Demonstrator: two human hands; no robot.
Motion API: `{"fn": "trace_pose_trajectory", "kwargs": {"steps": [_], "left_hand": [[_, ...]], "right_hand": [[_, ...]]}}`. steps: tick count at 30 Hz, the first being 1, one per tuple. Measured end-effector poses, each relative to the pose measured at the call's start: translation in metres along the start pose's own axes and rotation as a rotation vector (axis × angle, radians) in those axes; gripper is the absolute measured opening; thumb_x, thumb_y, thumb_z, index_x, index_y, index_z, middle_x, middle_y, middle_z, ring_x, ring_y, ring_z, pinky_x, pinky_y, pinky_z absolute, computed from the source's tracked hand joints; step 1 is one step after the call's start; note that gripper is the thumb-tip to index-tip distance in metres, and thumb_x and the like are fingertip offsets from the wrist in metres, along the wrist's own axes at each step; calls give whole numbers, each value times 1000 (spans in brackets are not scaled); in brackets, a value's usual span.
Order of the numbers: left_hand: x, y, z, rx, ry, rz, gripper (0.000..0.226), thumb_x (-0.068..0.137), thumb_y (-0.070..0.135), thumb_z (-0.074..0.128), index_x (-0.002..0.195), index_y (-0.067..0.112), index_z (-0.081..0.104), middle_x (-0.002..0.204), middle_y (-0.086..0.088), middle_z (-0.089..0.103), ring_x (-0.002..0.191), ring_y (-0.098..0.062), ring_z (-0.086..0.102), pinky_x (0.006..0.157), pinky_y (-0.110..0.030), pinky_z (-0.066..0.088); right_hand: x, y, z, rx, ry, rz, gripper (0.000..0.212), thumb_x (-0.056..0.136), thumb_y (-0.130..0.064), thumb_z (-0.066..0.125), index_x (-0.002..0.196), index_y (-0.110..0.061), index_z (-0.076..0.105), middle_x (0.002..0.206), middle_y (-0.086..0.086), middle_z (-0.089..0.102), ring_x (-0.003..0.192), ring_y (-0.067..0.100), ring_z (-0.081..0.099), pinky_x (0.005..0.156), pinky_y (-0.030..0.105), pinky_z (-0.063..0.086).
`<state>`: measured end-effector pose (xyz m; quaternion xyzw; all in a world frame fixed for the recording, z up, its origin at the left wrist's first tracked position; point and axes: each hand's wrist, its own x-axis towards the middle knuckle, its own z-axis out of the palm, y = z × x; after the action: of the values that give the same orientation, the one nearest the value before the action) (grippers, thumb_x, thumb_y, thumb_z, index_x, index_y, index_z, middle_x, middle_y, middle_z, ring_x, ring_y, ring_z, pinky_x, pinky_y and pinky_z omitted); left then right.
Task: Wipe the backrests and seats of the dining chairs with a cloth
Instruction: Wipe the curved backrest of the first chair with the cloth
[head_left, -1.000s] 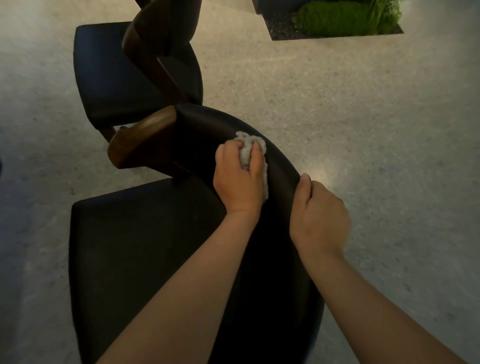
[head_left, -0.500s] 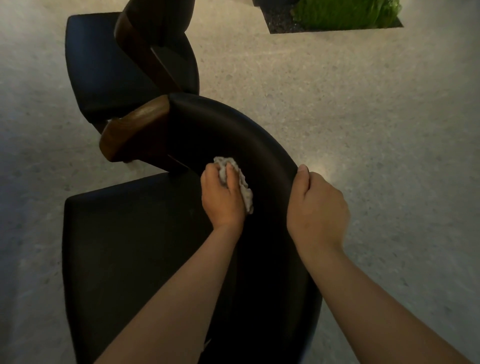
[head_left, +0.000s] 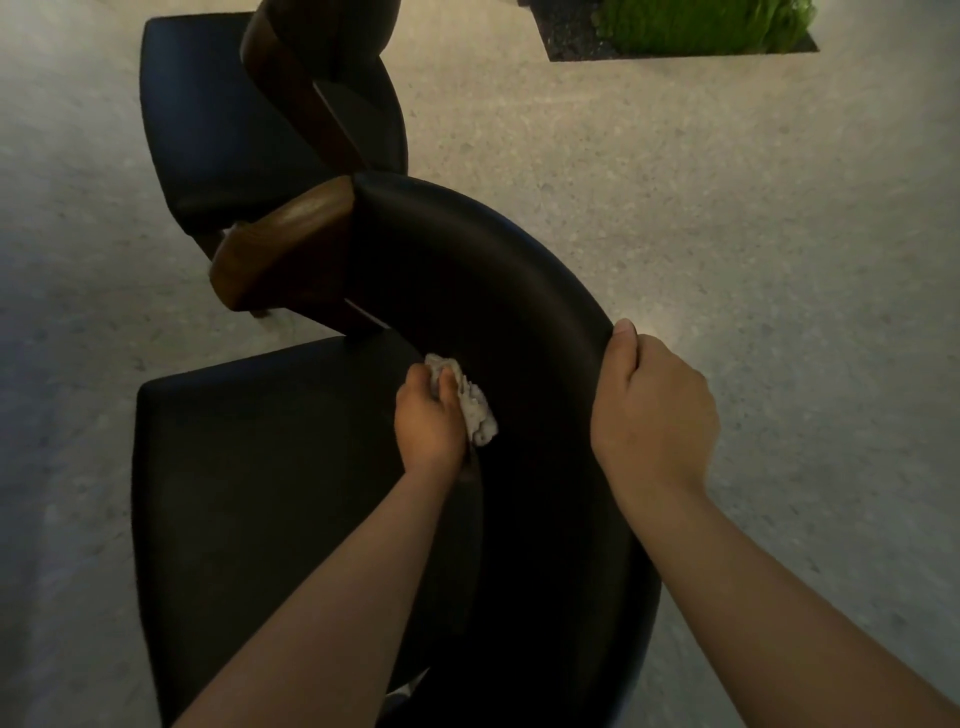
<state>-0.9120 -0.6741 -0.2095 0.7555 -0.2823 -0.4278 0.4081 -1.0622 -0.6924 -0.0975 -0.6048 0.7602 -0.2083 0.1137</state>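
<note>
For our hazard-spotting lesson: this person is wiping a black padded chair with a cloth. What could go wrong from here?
1. The small crumpled white cloth is bunched in the left hand, so it may skip parts of the curved black padded backrest.
2. The right hand holds only the backrest's top edge; a hard push might rock it.
3. The flat black seat might be missed.

Both bare forearms reach forward from the lower edge. The left hand curls round a cloth, knuckles up. The right hand grips the backrest rim, thumb lying along it.
</note>
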Motion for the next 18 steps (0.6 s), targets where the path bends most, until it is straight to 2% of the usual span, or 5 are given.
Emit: {"fn": "trace_pose_trajectory", "kwargs": {"steps": [2, 5, 9, 11, 18], "left_hand": [[3, -12, -7, 122, -43, -78, 17, 100, 30, 48, 113, 20, 54, 113, -4, 55, 92, -12, 57, 71, -22, 42], [3, -22, -18, 208, -44, -104, 31, 99, 32, 49, 126, 18, 50, 123, -9, 53, 98, -17, 58, 83, -34, 51], [-9, 0, -23, 134, -8, 114, 29, 98, 34, 51, 124, 22, 51, 119, 4, 49, 91, -2, 54, 76, -19, 44], [-12, 22, -24, 63, 23, 207, 22, 96, 34, 52, 117, 26, 53, 113, 11, 48, 92, 1, 54, 77, -17, 44], [-17, 97, -11, 30, 150, 504, 13, 96, 35, 56, 102, 24, 57, 102, 6, 50, 88, 7, 51, 75, -2, 39]], "right_hand": [[0, 0, 0, -11, 3, 0, 47, 102, -40, 24, 71, -18, 50, 55, -9, 44, 49, 5, 41, 46, 22, 22], [0, 0, 1, -27, 9, 1, 44, 103, -40, 25, 71, -20, 48, 56, -11, 42, 49, 3, 40, 47, 20, 21], [0, 0, 1, -29, 5, 2, 47, 101, -42, 23, 70, -19, 49, 55, -10, 43, 48, 4, 41, 46, 22, 22], [0, -1, 1, -30, 5, 4, 49, 100, -43, 22, 69, -18, 50, 54, -9, 43, 48, 5, 41, 46, 22, 22], [-1, -3, 0, -24, 18, 9, 45, 101, -40, 25, 70, -19, 49, 54, -11, 41, 48, 3, 38, 46, 21, 19]]}}
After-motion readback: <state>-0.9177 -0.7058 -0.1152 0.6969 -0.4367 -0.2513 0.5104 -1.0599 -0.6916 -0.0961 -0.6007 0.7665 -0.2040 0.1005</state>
